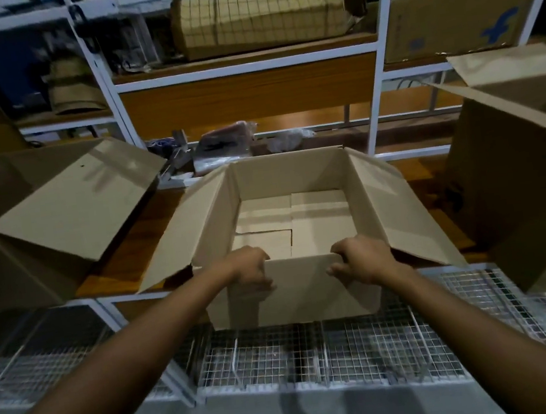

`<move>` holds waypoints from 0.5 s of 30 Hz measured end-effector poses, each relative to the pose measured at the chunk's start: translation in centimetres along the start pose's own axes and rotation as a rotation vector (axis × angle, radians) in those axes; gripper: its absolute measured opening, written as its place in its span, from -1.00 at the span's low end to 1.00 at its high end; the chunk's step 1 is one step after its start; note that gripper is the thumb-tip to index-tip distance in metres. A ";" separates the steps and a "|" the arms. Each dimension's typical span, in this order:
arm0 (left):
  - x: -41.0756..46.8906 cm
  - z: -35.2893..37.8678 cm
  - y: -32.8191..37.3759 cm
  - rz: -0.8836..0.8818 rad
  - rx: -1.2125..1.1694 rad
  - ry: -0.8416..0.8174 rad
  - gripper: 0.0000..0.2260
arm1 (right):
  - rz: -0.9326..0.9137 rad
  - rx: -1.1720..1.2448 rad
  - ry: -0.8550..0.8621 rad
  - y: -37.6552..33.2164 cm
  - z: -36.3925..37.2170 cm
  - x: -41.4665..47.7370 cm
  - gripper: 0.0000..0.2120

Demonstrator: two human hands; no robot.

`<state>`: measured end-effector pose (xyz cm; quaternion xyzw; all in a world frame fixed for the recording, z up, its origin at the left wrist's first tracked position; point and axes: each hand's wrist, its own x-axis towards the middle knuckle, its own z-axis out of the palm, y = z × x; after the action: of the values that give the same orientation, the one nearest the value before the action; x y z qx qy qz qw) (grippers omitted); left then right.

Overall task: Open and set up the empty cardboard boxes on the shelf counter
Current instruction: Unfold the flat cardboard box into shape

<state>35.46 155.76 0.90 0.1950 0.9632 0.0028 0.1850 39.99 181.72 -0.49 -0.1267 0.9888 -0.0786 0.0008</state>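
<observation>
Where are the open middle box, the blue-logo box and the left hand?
open middle box (295,173): head view, far inner wall.
blue-logo box (441,24): head view, front face, left of the logo.
left hand (251,271): head view, back of the hand.

Premises are presenting as a stockroom or packing store. White metal racking (375,91) is running from 10 to 2 o'clock, carrying wooden shelf boards (247,94). A printed carton (455,19) is sitting at 1 o'clock and a tan bundle (259,19) at 12, with bagged goods (222,144) lying beneath. An open box (292,294) is standing on the wooden counter (132,251), with a left box (58,205) and a right box (516,183) flanking at 9 and 3. Wire-mesh panels (282,353) are lining 6 o'clock.
</observation>
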 end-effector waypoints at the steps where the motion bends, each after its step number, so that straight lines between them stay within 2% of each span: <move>1: 0.0 0.1 -0.4 0.016 -0.036 0.018 -0.63 | -0.004 -0.012 0.020 0.1 0.2 0.1 -0.67; 3: 0.0 0.0 -1.0 0.044 -0.107 0.061 -0.48 | -0.008 -0.116 0.079 0.5 0.4 0.2 -0.56; 5: 0.2 -0.5 -2.0 0.001 -0.081 0.235 -0.36 | 0.086 -0.195 0.069 1.2 -0.2 0.3 -0.36; 7: 0.3 -1.1 -3.6 -0.143 0.032 0.468 -0.40 | 0.258 -0.139 -0.051 1.8 -1.1 0.3 -0.18; 8: 0.2 -1.3 -4.4 -0.240 0.031 0.499 -0.42 | 0.334 -0.086 -0.109 1.9 -1.5 0.4 -0.14; 9: 0.3 -1.4 -5.4 -0.320 -0.017 0.482 -0.44 | 0.387 -0.035 -0.130 1.8 -1.7 0.5 -0.14; 11: 0.3 -0.7 -7.1 -0.386 -0.199 0.425 -0.47 | 0.433 0.024 -0.066 1.4 -1.1 1.0 -0.23; 15: 0.0 1.4 -9.2 -0.330 -0.311 0.517 -0.42 | 0.412 0.081 0.133 0.2 1.2 2.7 -0.31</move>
<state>32.49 147.18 -1.11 -0.0013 0.9848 0.1689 -0.0396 37.40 181.02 -1.63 0.0838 0.9877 -0.1246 -0.0433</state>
